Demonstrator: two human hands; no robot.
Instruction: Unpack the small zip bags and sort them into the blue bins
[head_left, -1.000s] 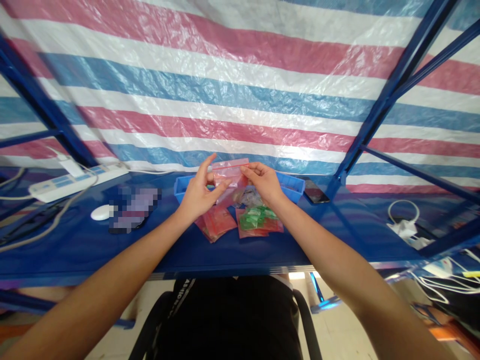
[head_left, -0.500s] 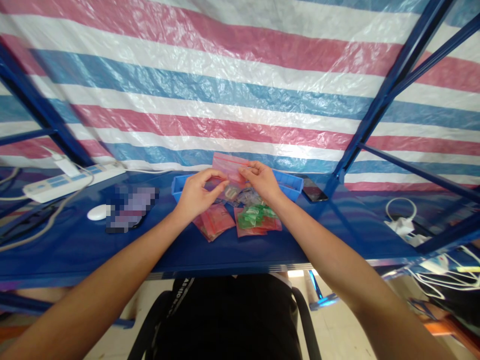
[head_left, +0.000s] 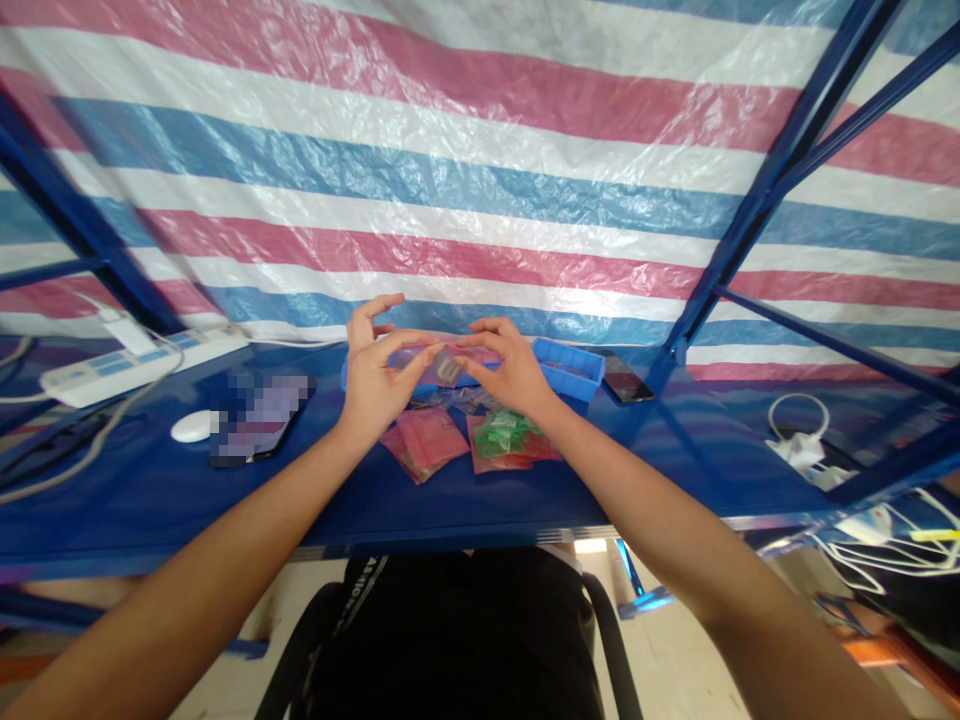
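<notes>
Above the desk, both hands are at a pink zip-lock bag (head_left: 474, 350), which is tilted almost edge-on. My left hand (head_left: 373, 378) pinches its left side between thumb and index finger, the other fingers raised. Thumb and fingertips of my right hand (head_left: 511, 368) close on the opposite side. Between the two thumbs shows a small greyish packet (head_left: 448, 366), blurred; whether it lies inside the bag I cannot tell. Below are a stack of pink bags (head_left: 429, 440), small clear packets (head_left: 469, 400) and green packets (head_left: 510, 433) lying on more pink bags (head_left: 501, 462).
Behind the hands stands a blue plastic bin (head_left: 568, 370), with a dark phone (head_left: 626, 378) to its right. On the left are another phone (head_left: 281, 420), a white mouse (head_left: 193, 427) and a power strip (head_left: 142, 365). A white cable and plug (head_left: 802, 450) lie right.
The pink bag was upright and spread out; now it is tipped flatter and lower. My left hand's outer fingers have lifted, and my right hand has come down to the bag's side.
</notes>
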